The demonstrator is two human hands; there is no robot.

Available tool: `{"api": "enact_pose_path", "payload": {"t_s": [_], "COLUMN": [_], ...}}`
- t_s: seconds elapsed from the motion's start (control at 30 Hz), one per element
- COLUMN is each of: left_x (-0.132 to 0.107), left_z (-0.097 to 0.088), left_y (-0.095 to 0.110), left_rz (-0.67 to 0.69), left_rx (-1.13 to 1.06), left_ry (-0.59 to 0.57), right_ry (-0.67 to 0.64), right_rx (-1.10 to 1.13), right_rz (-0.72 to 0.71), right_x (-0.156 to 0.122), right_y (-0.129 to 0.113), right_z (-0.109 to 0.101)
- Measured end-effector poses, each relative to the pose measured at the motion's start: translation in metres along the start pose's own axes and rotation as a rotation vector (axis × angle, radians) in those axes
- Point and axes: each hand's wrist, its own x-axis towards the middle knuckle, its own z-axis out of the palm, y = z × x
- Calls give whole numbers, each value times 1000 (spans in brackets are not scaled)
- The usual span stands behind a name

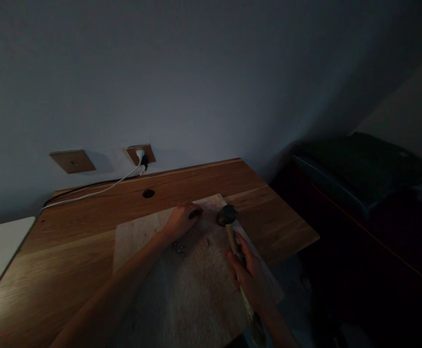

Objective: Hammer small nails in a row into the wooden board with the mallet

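My right hand point(245, 266) is wrapped round the wooden handle of a hammer point(227, 216). The dark, rounded head points away from me, over the right side of a pale wooden board point(196, 295). My left hand point(182, 221) rests at the board's far edge with its fingers curled. A small dark thing point(195, 213) shows at its fingertips; I cannot make out what it is. Beside my left wrist lies a little heap of small metal pieces, which look like nails point(179, 248). One more small light piece point(208, 241) sits between my hands.
The board lies on a wooden desk point(269, 212) with a round cable hole point(148, 193). Behind it, a white plug point(140, 154) sits in a wall socket, its cable point(98, 191) running left. A white surface point(0, 251) adjoins at left. A dark cushion-like bundle point(363, 164) is at right.
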Motion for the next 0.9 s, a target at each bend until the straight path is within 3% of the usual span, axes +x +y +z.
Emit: {"api": "enact_pose_path", "payload": {"t_s": [0.3,0.6,0.9], "left_x": [2,1,0], "left_z": [0,1,0], "left_y": [-1,-5,-4], "left_rz": [-26,-20,-13], "left_rx": [-49,-98,-94], "left_ry": [-18,-9,-4], "right_ry": [-7,-93,-63], "right_rx": [18,-35,-122], "right_rz": [-4,-75,-135], "right_x": [4,14,21], "right_y": [-2,-37,-31], "right_z": [1,17,26]}}
